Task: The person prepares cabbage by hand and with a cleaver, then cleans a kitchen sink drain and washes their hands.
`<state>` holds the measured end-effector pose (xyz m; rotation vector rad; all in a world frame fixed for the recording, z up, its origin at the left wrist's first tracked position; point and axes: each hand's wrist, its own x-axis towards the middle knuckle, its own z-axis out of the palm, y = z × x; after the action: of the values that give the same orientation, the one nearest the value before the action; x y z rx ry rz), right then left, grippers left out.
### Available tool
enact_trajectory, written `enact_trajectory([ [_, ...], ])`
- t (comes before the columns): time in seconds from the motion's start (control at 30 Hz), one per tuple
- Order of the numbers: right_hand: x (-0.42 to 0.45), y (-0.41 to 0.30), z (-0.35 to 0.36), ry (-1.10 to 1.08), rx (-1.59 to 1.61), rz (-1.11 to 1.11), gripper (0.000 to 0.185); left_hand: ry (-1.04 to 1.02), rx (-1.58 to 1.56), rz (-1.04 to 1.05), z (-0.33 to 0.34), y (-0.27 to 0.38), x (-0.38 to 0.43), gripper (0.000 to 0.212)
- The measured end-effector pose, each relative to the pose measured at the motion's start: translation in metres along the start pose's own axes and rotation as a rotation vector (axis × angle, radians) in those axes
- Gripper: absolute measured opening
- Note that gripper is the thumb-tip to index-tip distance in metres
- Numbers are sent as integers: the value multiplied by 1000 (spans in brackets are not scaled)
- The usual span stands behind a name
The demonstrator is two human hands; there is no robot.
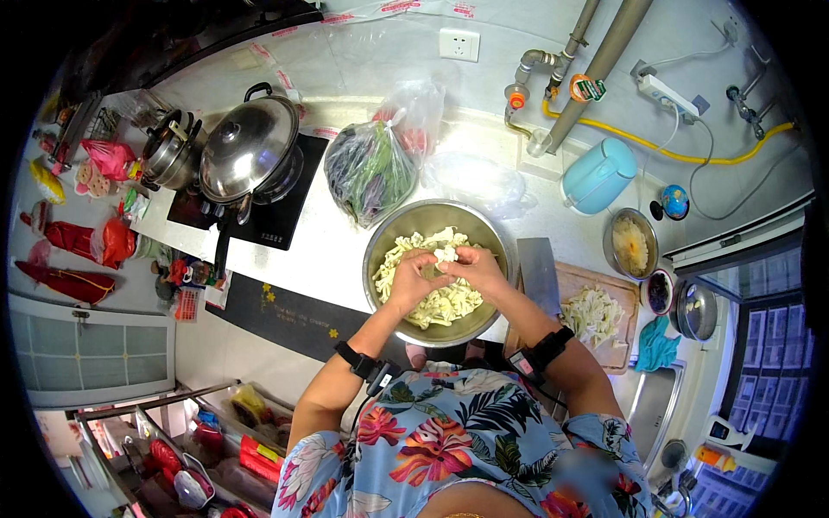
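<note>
A large stainless steel basin point(432, 212) stands at the counter's front edge, heaped with cut cauliflower florets point(447, 304). Above the heap, my left hand point(416, 275) and my right hand point(478, 270) meet around one small cauliflower floret point(445, 254). Fingertips of both hands pinch it from either side. To the right, a cleaver with a broad blade point(539, 275) lies partly over a wooden cutting board point(625, 285). More cauliflower pieces point(592, 316) are piled on that board.
Behind the basin sit a plastic bag of vegetables point(372, 168) and a clear plastic bag point(476, 181). A lidded wok point(249, 149) stands on the cooktop point(285, 213) at left. A blue electric kettle point(599, 176), a metal bowl point(630, 245) and the sink point(647, 408) are at right.
</note>
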<state>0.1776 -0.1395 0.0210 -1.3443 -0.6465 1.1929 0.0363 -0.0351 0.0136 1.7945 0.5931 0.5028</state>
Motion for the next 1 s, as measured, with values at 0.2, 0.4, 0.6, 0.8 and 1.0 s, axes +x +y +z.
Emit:
enact_trajectory([
  [0.2, -2, -14, -2, -11, 163, 125, 19, -131, -438, -373, -12, 6, 3, 9],
  [0.4, 7, 8, 4, 226, 352, 25, 20, 43, -914, -456, -3, 3, 7, 9],
  [0.6, -4, -10, -38, 251, -518, -66, 11, 44, -434, -371, -36, -6, 10, 9],
  [0.8, 6, 0, -29, -185, -1471, -140, 25, -238, 436, -48, -34, 5, 25, 32],
  [1.0, 32, 20, 8, -480, -1414, -472, 35, -277, 797, 181, -37, -13, 14, 34],
])
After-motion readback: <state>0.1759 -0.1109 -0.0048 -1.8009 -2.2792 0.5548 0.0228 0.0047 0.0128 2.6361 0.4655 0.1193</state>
